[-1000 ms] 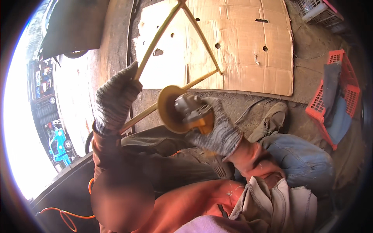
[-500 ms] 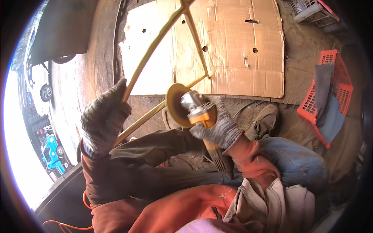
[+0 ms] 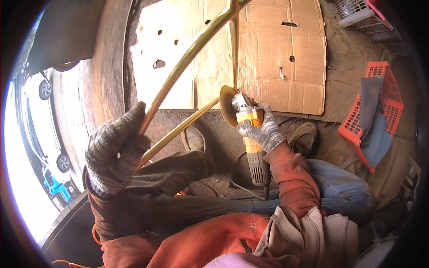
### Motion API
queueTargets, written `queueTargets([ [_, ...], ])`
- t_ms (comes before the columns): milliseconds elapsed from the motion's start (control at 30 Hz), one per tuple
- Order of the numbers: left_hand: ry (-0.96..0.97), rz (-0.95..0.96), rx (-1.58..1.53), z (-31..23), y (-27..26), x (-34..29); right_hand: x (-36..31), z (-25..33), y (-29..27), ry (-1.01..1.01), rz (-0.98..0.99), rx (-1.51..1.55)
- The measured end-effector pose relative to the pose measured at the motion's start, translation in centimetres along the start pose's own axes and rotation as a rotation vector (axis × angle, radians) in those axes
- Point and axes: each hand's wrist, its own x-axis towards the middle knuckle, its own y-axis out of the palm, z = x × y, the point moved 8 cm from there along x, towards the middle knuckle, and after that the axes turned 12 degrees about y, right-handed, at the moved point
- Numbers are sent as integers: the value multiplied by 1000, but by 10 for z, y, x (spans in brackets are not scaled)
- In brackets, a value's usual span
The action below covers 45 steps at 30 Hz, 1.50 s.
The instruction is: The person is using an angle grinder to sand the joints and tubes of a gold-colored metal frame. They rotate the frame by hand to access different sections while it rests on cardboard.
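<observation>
My left hand (image 3: 111, 154), in a grey knitted glove, is wrapped round a brass-coloured metal frame (image 3: 187, 56) made of joined bars. One bar rises from my grip to the upper right; another (image 3: 181, 128) slants from beside my wrist toward the middle. My right hand (image 3: 263, 129), gloved alike, grips a yellow and grey angle grinder (image 3: 257, 163) by its neck. The grinder's round, yellowish disc (image 3: 229, 106) stands edge-up close by the far end of the slanting bar; I cannot tell whether they touch. Its cord leaves the lower end of the handle.
A flattened cardboard sheet (image 3: 277, 85) with holes lies on the floor ahead. At the right stands a red plastic crate (image 3: 353, 123) with dark and blue cloth over it, and a pale crate (image 3: 364, 18) sits farther back. My shoes (image 3: 304, 136) and bent legs are below.
The grinder has moved right and slightly up, to near the slanting bar's far end. The frame has shifted and turned a little, its upper joint going right. My left hand moved slightly left and down.
</observation>
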Motion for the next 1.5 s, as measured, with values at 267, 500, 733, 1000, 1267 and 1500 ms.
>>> queueTargets([
  [267, 1, -94, 10, 10, -5, -1, 4, 0, 1, 33, -8, 32],
  [500, -242, -83, 72, 24, -21, -10, -44, 25, 66, -118, 326, 81],
  [733, -111, -96, 2, 42, -12, 2, -1, -13, 10, 28, 19, 93],
  [1000, -191, -141, -97, 45, -11, 5, -35, 22, 48, -98, 319, 249],
  [1267, -87, -149, -207, 35, -6, 4, -56, 19, 58, -7, 253, -5],
  [1500, -62, -106, -253, 24, 3, 3, -127, 53, 114, -297, 433, -343],
])
